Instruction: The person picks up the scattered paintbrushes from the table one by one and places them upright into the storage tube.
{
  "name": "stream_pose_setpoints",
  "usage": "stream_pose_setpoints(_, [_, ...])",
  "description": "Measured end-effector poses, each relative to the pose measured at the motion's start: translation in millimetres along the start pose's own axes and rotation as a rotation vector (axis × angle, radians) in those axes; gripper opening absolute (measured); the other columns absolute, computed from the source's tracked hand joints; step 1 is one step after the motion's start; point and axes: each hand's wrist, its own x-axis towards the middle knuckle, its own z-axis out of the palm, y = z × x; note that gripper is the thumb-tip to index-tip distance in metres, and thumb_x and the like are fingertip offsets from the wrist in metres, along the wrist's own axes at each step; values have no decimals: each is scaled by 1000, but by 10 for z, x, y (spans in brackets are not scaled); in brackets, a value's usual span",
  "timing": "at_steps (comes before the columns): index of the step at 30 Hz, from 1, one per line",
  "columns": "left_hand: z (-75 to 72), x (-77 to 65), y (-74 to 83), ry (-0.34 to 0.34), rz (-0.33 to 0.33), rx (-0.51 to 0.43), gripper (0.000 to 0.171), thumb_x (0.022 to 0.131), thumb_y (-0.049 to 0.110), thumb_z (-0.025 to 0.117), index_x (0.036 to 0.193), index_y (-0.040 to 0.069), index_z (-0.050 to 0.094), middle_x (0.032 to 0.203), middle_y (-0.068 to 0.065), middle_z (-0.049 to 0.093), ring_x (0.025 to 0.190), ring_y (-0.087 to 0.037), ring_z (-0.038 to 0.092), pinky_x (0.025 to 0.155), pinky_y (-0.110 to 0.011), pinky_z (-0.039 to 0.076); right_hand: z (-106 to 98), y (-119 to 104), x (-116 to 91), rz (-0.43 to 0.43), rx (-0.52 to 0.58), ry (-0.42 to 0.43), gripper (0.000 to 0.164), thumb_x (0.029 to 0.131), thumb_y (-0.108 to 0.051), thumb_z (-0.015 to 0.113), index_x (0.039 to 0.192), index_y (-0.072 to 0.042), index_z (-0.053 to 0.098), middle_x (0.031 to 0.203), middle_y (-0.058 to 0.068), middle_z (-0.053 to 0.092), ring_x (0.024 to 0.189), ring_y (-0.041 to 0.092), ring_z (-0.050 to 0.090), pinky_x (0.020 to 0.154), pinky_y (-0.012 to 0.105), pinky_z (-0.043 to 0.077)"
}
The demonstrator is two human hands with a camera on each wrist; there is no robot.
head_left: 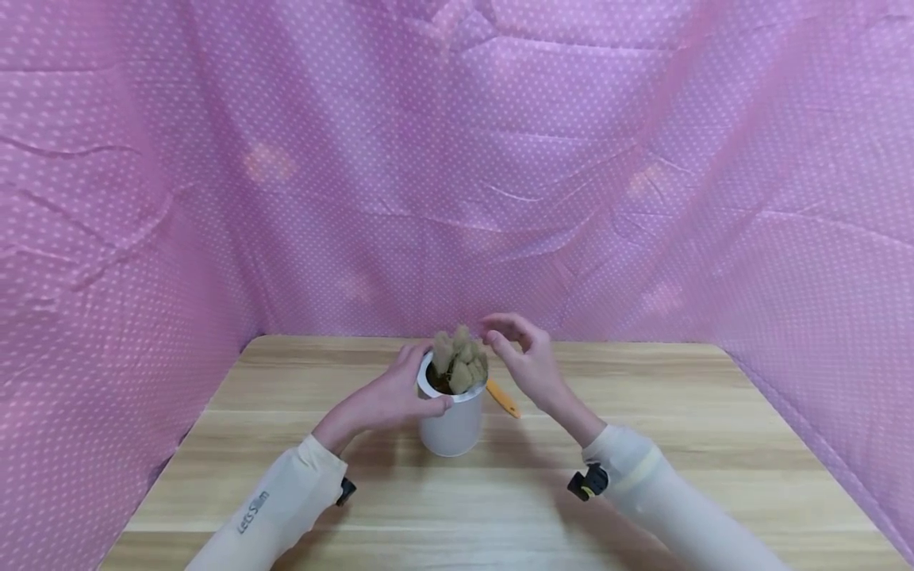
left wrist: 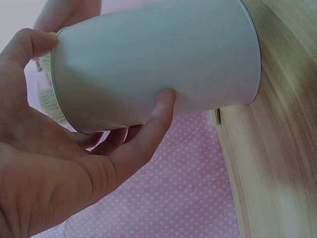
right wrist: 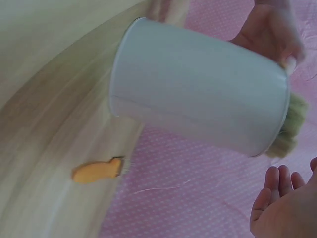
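Observation:
A white cylindrical pot (head_left: 451, 428) stands upright on the wooden table. Tan, fuzzy lumps like a plant (head_left: 467, 366) rise above its rim, with dark brown stuff visible inside. My left hand (head_left: 391, 394) grips the pot by its rim from the left, thumb on the near side and fingers round the back; the left wrist view shows fingers spread along the smooth wall (left wrist: 158, 59). To the right of the lumps, my right hand (head_left: 527, 357) is raised with loosely bent fingers and nothing in it. The right wrist view shows those fingers (right wrist: 283, 181) just beyond the lumps.
Right behind the pot, a brush with an orange handle (head_left: 504, 399) lies on the table (head_left: 643, 412), its bristle end partly hidden in the head view. Pink dotted cloth (head_left: 457, 198) hangs round the table's back and sides.

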Motion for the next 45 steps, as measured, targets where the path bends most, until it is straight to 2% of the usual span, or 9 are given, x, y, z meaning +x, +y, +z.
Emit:
stream_pose_setpoints(6, [14, -1, 15, 2, 5, -4, 104, 84, 49, 79, 161, 12, 19, 157, -12, 23, 138, -29, 36, 108, -51, 38, -32, 215, -8, 75, 44, 32, 22, 101, -13, 66, 119, -1, 68, 108, 14, 71, 99, 42, 64, 85, 33, 54])
stream_pose_setpoints(10, [25, -6, 26, 4, 18, -1, 104, 83, 46, 80, 161, 13, 21, 157, -12, 24, 138, -28, 36, 109, -51, 37, -54, 393, -10, 197, 16, 30, 26, 102, -22, 66, 121, -4, 68, 110, 20, 70, 97, 35, 67, 81, 32, 54])
stream_pose_setpoints(13, [34, -9, 32, 2, 26, 8, 104, 83, 45, 81, 161, 12, 21, 157, -13, 24, 139, -29, 35, 111, -52, 35, -68, 530, -6, 283, -25, 29, 33, 101, -30, 67, 121, -5, 68, 110, 17, 70, 94, 28, 68, 84, 40, 54])
stream_pose_setpoints(16, [31, -22, 41, 6, 27, 16, 104, 82, 44, 81, 161, 12, 21, 158, -13, 23, 141, -30, 33, 112, -52, 33, -66, 650, 16, 344, -58, 14, 37, 100, -33, 68, 120, -3, 68, 106, 14, 70, 97, 35, 66, 87, 52, 53])
stream_pose_setpoints(24, [24, -40, 52, 8, 25, 6, 104, 84, 45, 80, 162, 14, 19, 159, -12, 22, 142, -33, 32, 111, -53, 34, 1, 882, 120, 460, -258, -83, 29, 96, -15, 68, 116, 6, 66, 102, 16, 66, 94, 30, 63, 78, 37, 55])
stream_pose_setpoints(28, [34, -26, 50, 3, 26, 9, 104, 84, 44, 80, 162, 14, 18, 159, -12, 21, 143, -33, 31, 111, -52, 33, 101, 931, 110, 491, -312, -156, 28, 90, -5, 67, 115, 7, 66, 102, 16, 66, 92, 27, 62, 80, 38, 54])
stream_pose_setpoints(32, [38, -28, 49, -1, 21, 11, 106, 84, 45, 80, 163, 15, 16, 160, -12, 20, 143, -32, 31, 112, -51, 33, 235, 923, 84, 469, -331, -201, 22, 92, -5, 67, 110, 7, 66, 96, 13, 66, 89, 26, 61, 81, 41, 55])
stream_pose_setpoints(41, [44, -32, 29, 9, 17, 13, 107, 83, 50, 79, 163, 14, 17, 159, -13, 22, 143, -32, 31, 112, -52, 33, 376, 1015, 71, 172, -333, -198, 13, 87, -10, 61, 82, -1, 69, 74, 3, 63, 70, 15, 56, 68, 37, 54])
stream_pose_setpoints(45, [26, -37, 24, 8, 6, 31, 108, 83, 50, 78, 163, 11, 17, 159, -14, 21, 142, -31, 32, 112, -51, 33, 424, 1015, 80, 170, -319, -186, 16, 87, -8, 59, 72, -4, 63, 67, 1, 59, 65, 14, 51, 63, 34, 51])
